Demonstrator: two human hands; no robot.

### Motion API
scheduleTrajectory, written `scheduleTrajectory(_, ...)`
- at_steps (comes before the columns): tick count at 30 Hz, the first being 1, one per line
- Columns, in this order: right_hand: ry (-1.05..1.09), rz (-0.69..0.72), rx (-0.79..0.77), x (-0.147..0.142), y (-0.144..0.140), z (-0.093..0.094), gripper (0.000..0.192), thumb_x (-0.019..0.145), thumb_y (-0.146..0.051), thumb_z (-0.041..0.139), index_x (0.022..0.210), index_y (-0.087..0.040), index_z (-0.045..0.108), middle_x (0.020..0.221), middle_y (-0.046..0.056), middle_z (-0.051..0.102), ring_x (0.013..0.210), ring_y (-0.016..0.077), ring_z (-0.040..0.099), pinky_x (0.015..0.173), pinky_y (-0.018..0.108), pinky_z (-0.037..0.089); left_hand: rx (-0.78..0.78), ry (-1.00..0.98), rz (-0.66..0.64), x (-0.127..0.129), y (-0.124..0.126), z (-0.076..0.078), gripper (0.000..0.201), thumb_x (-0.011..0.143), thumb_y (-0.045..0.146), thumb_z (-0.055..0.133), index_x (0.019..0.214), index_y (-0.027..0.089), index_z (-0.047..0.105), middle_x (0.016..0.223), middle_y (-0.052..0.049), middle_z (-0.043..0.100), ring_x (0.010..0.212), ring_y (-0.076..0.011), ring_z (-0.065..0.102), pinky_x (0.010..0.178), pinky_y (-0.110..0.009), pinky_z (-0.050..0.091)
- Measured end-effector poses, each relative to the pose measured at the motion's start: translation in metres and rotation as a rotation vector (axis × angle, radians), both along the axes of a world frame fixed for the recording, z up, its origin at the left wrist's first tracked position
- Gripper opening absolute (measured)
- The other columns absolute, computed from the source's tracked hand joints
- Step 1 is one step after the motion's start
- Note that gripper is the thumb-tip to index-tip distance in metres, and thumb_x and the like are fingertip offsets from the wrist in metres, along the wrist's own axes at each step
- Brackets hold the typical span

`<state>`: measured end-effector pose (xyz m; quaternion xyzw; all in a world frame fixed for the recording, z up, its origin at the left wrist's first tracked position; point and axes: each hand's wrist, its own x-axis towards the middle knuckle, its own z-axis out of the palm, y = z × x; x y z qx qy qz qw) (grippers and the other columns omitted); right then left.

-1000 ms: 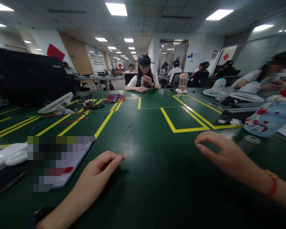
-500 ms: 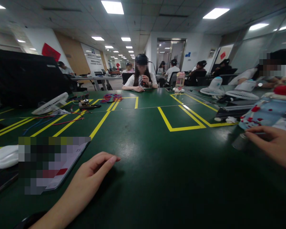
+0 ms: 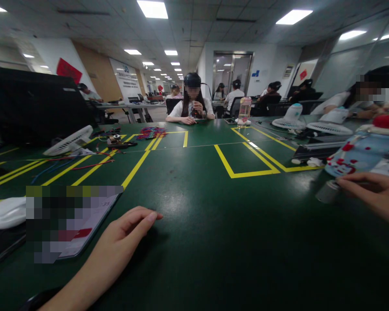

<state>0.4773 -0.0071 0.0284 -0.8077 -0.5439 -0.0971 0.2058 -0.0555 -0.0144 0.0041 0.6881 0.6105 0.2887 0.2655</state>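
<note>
My left hand (image 3: pixel 125 242) rests on the green tabletop (image 3: pixel 214 233) with its fingers loosely curved. Its thumb lies close beside the forefinger, and nothing shows in it. A phone-like slab (image 3: pixel 84 235), partly blurred out, lies left of that hand. At the right edge, the thumb and forefinger of my right hand (image 3: pixel 374 192) come together at the upper rim of a small grey cylinder (image 3: pixel 327 192). The cylinder stands on the table and looks tilted. The other right fingers are mostly hidden or out of frame. Just behind the cylinder is a light-blue bottle (image 3: pixel 359 151) with a red top.
Yellow tape (image 3: pixel 256 175) marks the table. On the left are a white fan (image 3: pixel 69 141), wires (image 3: pixel 94 164) and bundled coloured wires (image 3: pixel 151 133). Black bars (image 3: pixel 320 149) and more fans (image 3: pixel 329 127) lie at right. A person (image 3: pixel 191 108) sits opposite, near a clear bottle (image 3: pixel 244 111).
The fingertips of my right hand have shifted slightly to the right along the cylinder's rim, so more of its top shows. The cylinder and my left hand look nearly unmoved.
</note>
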Motion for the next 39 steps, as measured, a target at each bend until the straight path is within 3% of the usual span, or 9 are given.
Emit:
scheduleTrajectory(3,0.136,-0.018,-0.157,0.003,0.003,0.004,0.046,0.075,-0.056,0.055,0.104,-0.023,0.068,0.094,0.009,0.067,0.067,0.0156,0.06,0.063,0.032,0.041,-0.004,0.005,-0.003,0.001,0.0,0.001,0.032,0.088,0.05,0.047,0.091,0.027,0.069,0.079,0.002,0.064,0.073,-0.0187,0.06,0.068,-0.027,0.047)
scheduleTrajectory(7,0.225,-0.043,-0.127,0.004,0.002,0.005,0.055,0.074,-0.057,0.057,0.119,-0.026,0.061,0.106,0.011,0.065,0.078,0.0182,0.062,0.069,0.035,0.042,0.004,0.018,-0.009,0.001,0.0,0.002,0.031,0.089,0.049,0.047,0.092,0.027,0.069,0.081,0.001,0.065,0.074,-0.0191,0.06,0.07,-0.028,0.047)
scheduleTrajectory(16,0.189,0.03,-0.061,-0.039,-0.004,-0.001,0.055,0.068,-0.056,0.064,0.105,-0.017,0.057,0.093,0.013,0.065,0.077,0.0199,0.063,0.064,0.032,0.048,0.014,0.012,-0.003,0.004,0.0,0.003,0.031,0.088,0.048,0.049,0.089,0.026,0.071,0.081,0.001,0.067,0.074,-0.0193,0.059,0.069,-0.027,0.046)
scheduleTrajectory(20,0.27,0.472,0.073,-0.114,-0.01,-0.009,0.047,0.075,-0.045,0.062,0.112,-0.018,0.052,0.106,0.011,0.061,0.087,0.0162,0.063,0.074,0.027,0.052,0.005,0.007,-0.012,0.005,0.002,0.002,0.031,0.088,0.048,0.048,0.09,0.027,0.07,0.084,0.001,0.067,0.077,-0.0199,0.059,0.071,-0.028,0.046)
scheduleTrajectory(22,0.375,0.77,0.02,-0.161,-0.012,-0.013,0.042,0.078,-0.04,0.062,0.113,-0.019,0.051,0.108,0.008,0.06,0.091,0.014,0.061,0.08,0.026,0.052,-0.014,0.01,-0.015,0.005,0.003,0.0,0.032,0.088,0.05,0.047,0.091,0.026,0.069,0.086,0.001,0.067,0.08,-0.0207,0.06,0.072,-0.029,0.046)
scheduleTrajectory(25,0.479,1.018,-0.094,-0.219,-0.014,-0.016,0.034,0.08,-0.033,0.059,0.11,-0.021,0.051,0.104,0.003,0.06,0.092,0.0107,0.059,0.083,0.025,0.051,-0.017,0.015,-0.038,0.004,0.003,-0.001,0.032,0.089,0.049,0.046,0.091,0.025,0.067,0.088,0.0,0.066,0.085,-0.0215,0.06,0.076,-0.031,0.045)
scheduleTrajectory(30,0.492,1.101,-0.182,-0.253,-0.012,-0.024,0.033,0.079,-0.031,0.059,0.109,-0.025,0.049,0.104,-0.001,0.058,0.091,0.0094,0.057,0.083,0.026,0.049,0.098,0.048,-0.175,0.016,-0.004,0.004,0.021,0.092,0.037,0.049,0.095,0.024,0.065,0.094,-0.002,0.062,0.089,-0.0199,0.059,0.08,-0.031,0.045)
scheduleTrajectory(35,0.613,1.084,-0.156,-0.249,-0.011,-0.035,0.067,0.071,-0.032,0.069,0.125,-0.028,0.031,0.114,-0.001,0.055,0.103,0.0088,0.055,0.092,0.025,0.046,0.241,0.017,-0.314,0.06,-0.005,0.022,0.019,0.091,0.025,0.052,0.106,0.028,0.063,0.101,-0.001,0.058,0.094,-0.018,0.056,0.083,-0.03,0.044)
scheduleTrajectory(39,0.675,1.073,-0.203,-0.25,-0.009,-0.035,0.057,0.072,-0.029,0.068,0.118,-0.027,0.034,0.111,-0.002,0.057,0.099,0.0077,0.056,0.088,0.024,0.047,0.273,-0.013,-0.382,0.089,0.003,0.035,0.014,0.087,0.021,0.058,0.091,0.027,0.069,0.093,0.0,0.058,0.088,-0.0164,0.056,0.077,-0.028,0.044)
